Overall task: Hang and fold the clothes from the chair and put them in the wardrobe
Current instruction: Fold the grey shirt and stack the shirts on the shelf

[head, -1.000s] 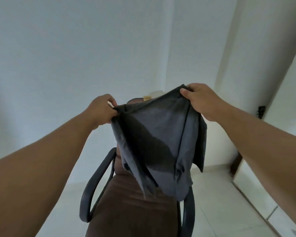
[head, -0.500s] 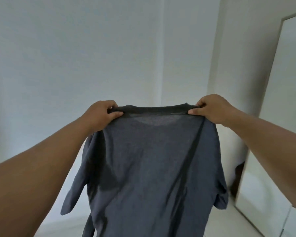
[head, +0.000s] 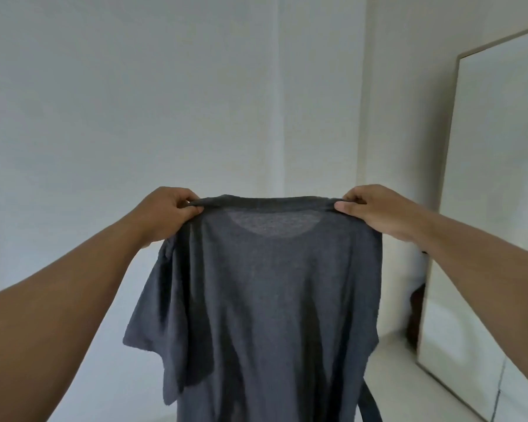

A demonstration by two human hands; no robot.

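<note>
I see the dark grey T-shirt [head: 269, 300] held up in mid-air in front of the white wall [head: 134, 102], its long axis vertical, collar at the top and body hanging straight down out of view at the bottom edge. My left hand [head: 168, 213] and right hand [head: 375, 208] each pinch a shoulder beside the collar, fingers curled round the cloth, stretching the neckline level between them. A short sleeve droops on the left, and a pale door panel [head: 485, 208] stands to the right.

Matt grey knit-cloth T-shirt [head: 275, 300] — thin, faintly sheer — against smooth painted wall [head: 134, 102].
</note>
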